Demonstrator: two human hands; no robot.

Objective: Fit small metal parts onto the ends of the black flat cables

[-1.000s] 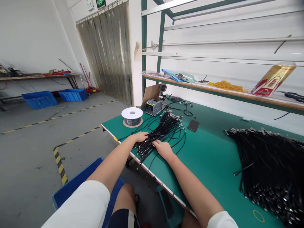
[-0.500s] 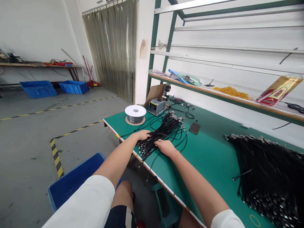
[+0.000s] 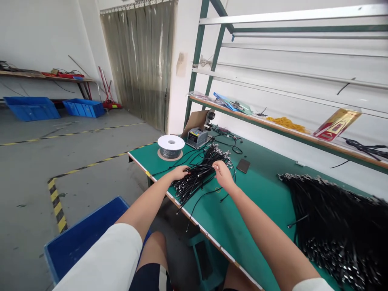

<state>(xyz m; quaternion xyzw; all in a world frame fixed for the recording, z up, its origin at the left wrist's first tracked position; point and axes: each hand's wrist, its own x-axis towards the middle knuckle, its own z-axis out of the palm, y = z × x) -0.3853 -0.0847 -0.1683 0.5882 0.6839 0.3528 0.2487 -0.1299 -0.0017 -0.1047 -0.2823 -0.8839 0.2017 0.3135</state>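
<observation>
A bundle of thin black cables (image 3: 197, 171) with metal connector ends lies across the near left part of the green table. My left hand (image 3: 181, 172) is at the bundle's left side, its fingers closed on some of the cables. On the other side my right hand (image 3: 222, 173) is raised slightly over the bundle, thumb and fingers pinched on what looks like a single black cable. Its fingertips partly hide the cable. A loose cable curves below the bundle to the table edge. A yellow rubber band (image 3: 217, 190) lies beneath my right wrist.
A white spool (image 3: 171, 142) and a grey tape dispenser (image 3: 197, 138) stand behind the bundle. A dark flat object (image 3: 243, 165) lies to the right. A large cable pile (image 3: 330, 226) covers the right side. A blue bin (image 3: 87, 238) sits on the floor; a shelf (image 3: 260, 121) runs above the table.
My right hand has moved up and away from the bundle's near end toward its connector end. My left hand stays on the cables. The view has shifted slightly.
</observation>
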